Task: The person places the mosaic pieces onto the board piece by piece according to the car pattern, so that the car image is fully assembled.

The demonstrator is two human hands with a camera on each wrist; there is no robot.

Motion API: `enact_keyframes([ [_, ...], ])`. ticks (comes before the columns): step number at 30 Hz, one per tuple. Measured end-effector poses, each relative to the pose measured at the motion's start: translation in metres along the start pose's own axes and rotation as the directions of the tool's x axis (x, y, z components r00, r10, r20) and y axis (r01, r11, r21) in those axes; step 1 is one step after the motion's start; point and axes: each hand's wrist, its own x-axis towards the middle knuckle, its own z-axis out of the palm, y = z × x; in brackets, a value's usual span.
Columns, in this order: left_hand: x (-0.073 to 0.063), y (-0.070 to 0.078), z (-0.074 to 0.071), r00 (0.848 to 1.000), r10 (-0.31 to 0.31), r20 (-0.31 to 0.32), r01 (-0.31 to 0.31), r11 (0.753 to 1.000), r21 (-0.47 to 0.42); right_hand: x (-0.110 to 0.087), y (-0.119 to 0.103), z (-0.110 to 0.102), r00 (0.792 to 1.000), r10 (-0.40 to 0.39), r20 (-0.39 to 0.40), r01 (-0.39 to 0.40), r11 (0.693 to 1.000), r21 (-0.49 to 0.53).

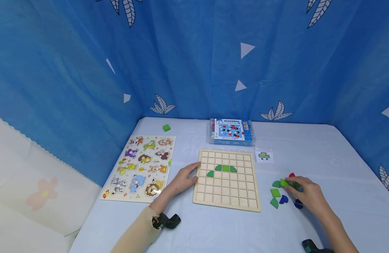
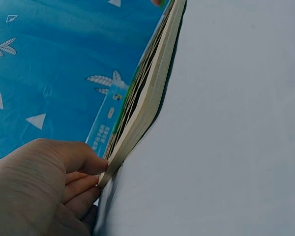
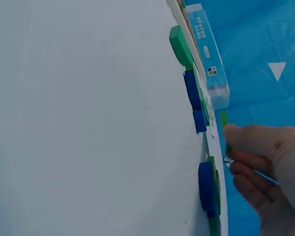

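My left hand [image 1: 184,178] rests its thumb and fingertips against the left edge of a wooden grid board [image 1: 226,208]; that edge stands close by in the left wrist view. On the board lie a green square tile [image 1: 226,168] flanked by two green quarter-round tiles, with another quarter-round tile [image 1: 210,173] lower left. My right hand [image 1: 311,195] pinches a light green square tile [image 1: 284,182] over the loose pieces. Darker green shows under its fingers, partly hidden. Around it lie a green square [image 1: 275,193], green quarter-rounds [image 1: 274,202], blue pieces [image 1: 284,199] and a red piece [image 1: 291,174].
An animal puzzle board [image 1: 140,165] lies at left, with a lone green square [image 1: 166,128] behind it. A boxed molecule set [image 1: 232,131] stands behind the grid board. A small pattern card [image 1: 264,155] lies at the board's upper right.
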Motion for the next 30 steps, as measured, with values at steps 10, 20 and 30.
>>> enact_keyframes([
  [10, -0.001, -0.001, 0.0, 1.0, -0.021, 0.0, 0.021, 1.0, 0.002, 0.033, 0.037, 0.044, 0.993, -0.061, -0.099, 0.064, 0.998, 0.025],
  [20, 0.0, -0.001, 0.001, 1.0, -0.026, 0.009, 0.026, 1.0, -0.007, 0.061, -0.079, 0.032, 0.992, -0.126, -0.007, 0.125, 0.976, 0.178],
  [30, 0.0, 0.0, 0.0, 1.0, -0.029, 0.005, 0.029, 1.0, -0.002, 0.074, -0.124, 0.059, 0.976, -0.209, 0.056, 0.188, 0.947, 0.26],
])
